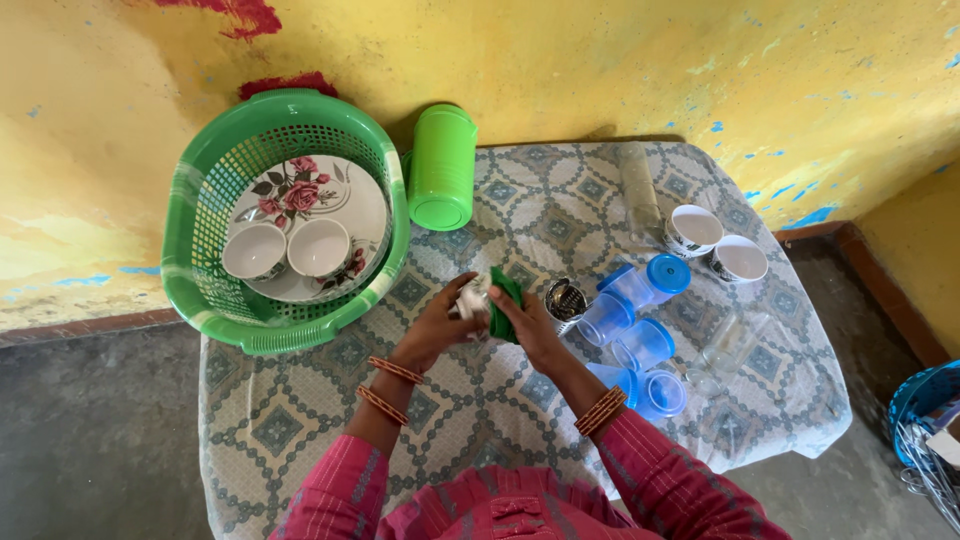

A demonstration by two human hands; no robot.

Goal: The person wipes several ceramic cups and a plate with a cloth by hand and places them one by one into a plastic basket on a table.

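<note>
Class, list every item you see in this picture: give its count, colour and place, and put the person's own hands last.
basket: one, green, left end of the table
flowered plate: one, white with red roses, inside the basket
small bowls: two, white, on the plate
jug: one, green, lying beside the basket
steel tumbler: one, silver, table centre
patterned cups: two, white inside, right rear
blue plastic cups: about five, blue, right of centre
clear glasses: at least two, transparent, right side
tablecloth: one, patterned cream and teal, over the table
green cloth: one, in the right hand
small steel item: one, silver, in the left hand
left hand: grip on the steel item
right hand: grip on the cloth
</note>
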